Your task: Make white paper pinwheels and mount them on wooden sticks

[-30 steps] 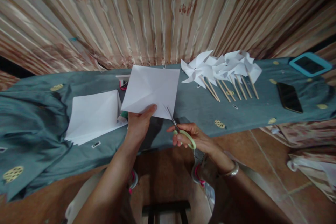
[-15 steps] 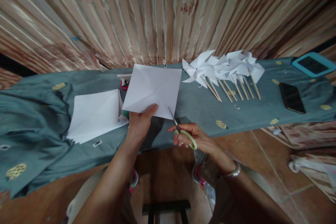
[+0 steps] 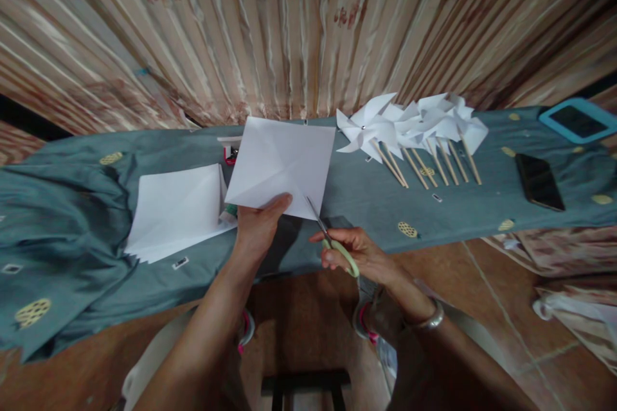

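My left hand (image 3: 260, 221) pinches the near edge of a white square sheet of paper (image 3: 284, 164), thumb on top and fingers hidden beneath. Faint diagonal creases cross the sheet, which is held up above the cloth. In my right hand (image 3: 359, 253) is a pair of scissors (image 3: 341, 253) with light green handles, my fingers in and around the loops. Their blades lie at the sheet's near right corner, pointing up toward its middle. Left of the sheet rests a stack of white paper (image 3: 176, 212), its right side partly folded over.
Several white paper pinwheels (image 3: 369, 122) on wooden sticks lie at the back right. Farther right are a black phone (image 3: 538, 181) and a blue-framed tablet (image 3: 578, 120). A small red item (image 3: 230, 155) sits behind the sheet. Blue-green cloth (image 3: 366, 205) covers the table; a curtain (image 3: 289, 32) hangs behind.
The scissor blades have drawn closer together at the paper's corner, and my right-hand fingers have closed up slightly. The left hand keeps its hold. The whole view has shifted a little.
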The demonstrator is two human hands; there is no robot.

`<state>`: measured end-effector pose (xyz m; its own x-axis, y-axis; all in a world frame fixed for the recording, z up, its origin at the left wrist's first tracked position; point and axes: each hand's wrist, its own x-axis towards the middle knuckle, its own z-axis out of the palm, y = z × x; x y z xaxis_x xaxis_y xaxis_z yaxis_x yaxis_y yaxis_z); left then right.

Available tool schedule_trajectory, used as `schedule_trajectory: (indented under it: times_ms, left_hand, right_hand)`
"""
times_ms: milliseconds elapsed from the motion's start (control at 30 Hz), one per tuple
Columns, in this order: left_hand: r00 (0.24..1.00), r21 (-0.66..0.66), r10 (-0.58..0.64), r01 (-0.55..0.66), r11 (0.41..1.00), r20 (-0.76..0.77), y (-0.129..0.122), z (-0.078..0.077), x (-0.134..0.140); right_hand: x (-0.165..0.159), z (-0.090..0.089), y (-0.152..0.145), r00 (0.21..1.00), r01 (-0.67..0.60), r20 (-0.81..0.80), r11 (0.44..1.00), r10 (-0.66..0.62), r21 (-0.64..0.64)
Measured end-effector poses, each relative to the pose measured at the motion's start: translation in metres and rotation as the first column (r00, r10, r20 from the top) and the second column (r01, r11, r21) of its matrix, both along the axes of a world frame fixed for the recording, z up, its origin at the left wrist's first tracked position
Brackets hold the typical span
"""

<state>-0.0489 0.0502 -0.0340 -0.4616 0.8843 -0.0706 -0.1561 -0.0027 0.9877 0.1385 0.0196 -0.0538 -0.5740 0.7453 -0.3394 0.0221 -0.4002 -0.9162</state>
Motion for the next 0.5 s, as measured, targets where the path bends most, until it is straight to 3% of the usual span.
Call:
schedule_trajectory:
  times_ms: [500]
  left_hand:
    - [1.000, -0.002, -0.008, 0.008, 1.000, -0.013, -0.0009, 0.0006, -0.0007]
  right_hand:
    - [-0.0033, 0.0008, 0.0000, 0.997, 0.061, -0.047, 0.990, -0.067, -0.129]
